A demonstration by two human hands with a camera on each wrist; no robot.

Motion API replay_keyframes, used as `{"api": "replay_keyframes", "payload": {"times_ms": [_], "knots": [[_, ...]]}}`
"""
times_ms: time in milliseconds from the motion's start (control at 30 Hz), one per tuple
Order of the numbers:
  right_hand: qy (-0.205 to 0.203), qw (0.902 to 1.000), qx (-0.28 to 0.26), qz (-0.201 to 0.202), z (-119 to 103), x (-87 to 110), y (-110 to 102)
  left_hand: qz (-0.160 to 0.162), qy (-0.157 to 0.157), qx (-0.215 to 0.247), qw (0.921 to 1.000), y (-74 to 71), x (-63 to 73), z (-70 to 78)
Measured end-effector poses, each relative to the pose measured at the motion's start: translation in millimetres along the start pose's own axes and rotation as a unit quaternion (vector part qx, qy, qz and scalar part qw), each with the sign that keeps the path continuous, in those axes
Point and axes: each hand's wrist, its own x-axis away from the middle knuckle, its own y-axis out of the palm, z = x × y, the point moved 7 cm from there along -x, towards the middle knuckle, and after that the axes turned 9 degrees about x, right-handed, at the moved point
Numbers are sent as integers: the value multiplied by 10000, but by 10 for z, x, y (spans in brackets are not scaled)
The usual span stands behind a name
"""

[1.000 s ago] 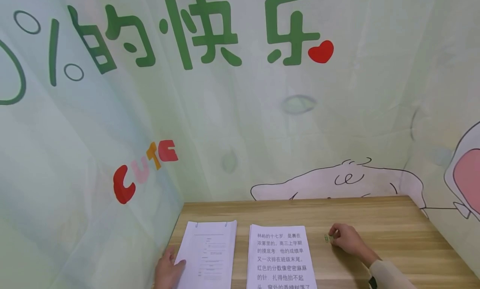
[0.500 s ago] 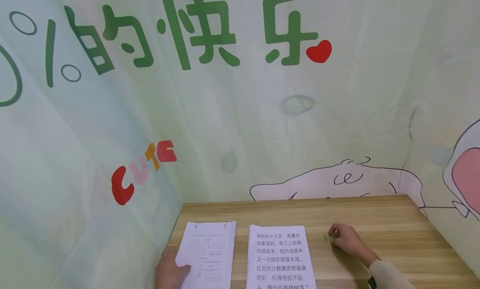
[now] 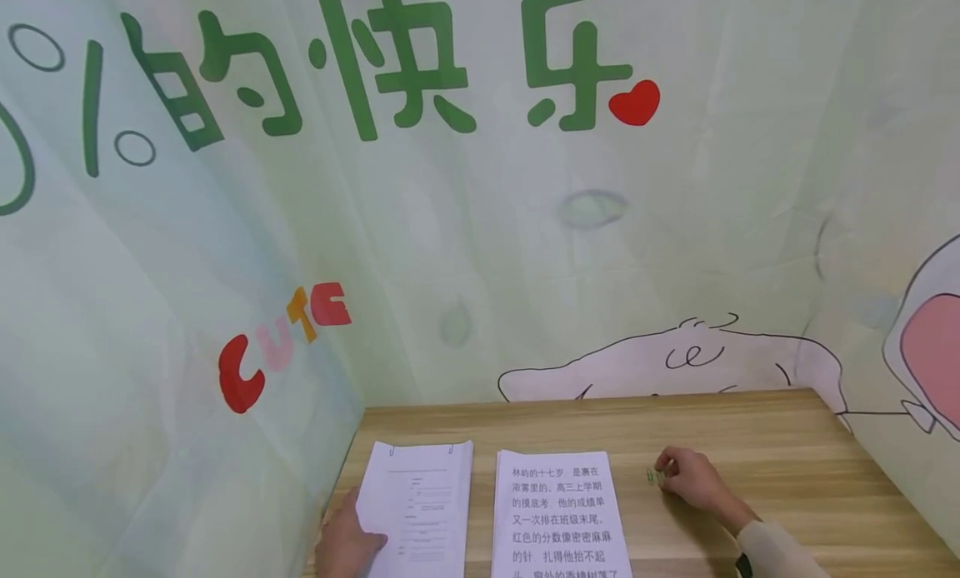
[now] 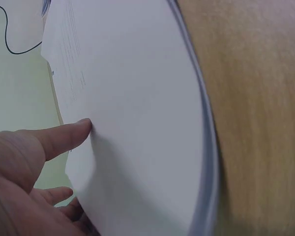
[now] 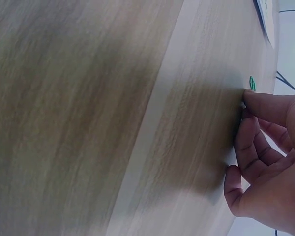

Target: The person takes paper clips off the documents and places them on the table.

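On the left, a stack of white papers (image 3: 420,511) carries two paper clips (image 3: 392,450) on its top edge. My left hand (image 3: 348,538) rests at the stack's left side, its extended thumb (image 4: 71,136) on the top sheet and the other fingers along the edge, partly hidden by paper. My right hand (image 3: 696,480) is low on the table right of the second stack, thumb and index tips together at a small green paper clip (image 3: 660,475), mostly covered by the fingertips. Just left of them lies another green paper clip (image 3: 650,475).
A second paper stack (image 3: 555,515), printed with large Chinese characters, lies in the middle of the wooden table (image 3: 570,424). Printed fabric walls (image 3: 420,261) stand close behind the table and along its left side.
My left hand has slid slightly right, bringing its thumb farther over the left stack's top sheet. My right hand stays almost still at the green clips.
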Motion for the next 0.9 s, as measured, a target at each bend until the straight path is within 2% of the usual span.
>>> {"api": "replay_keyframes", "payload": {"times_ms": [133,400,667,900], "knots": [[19,10000,24,7,0,5,8,-104,-26,129,9999,17,13,-28],[-27,9999,129,83,-23,21,-13,-248,153,184,9994,6,63,6],[-74,9999,104,110,-14,26,-18,-164,413,-140,9989,-27,109,48],[-41,9999,97,98,-16,21,-15,22,512,-323,9982,-61,85,25]]}}
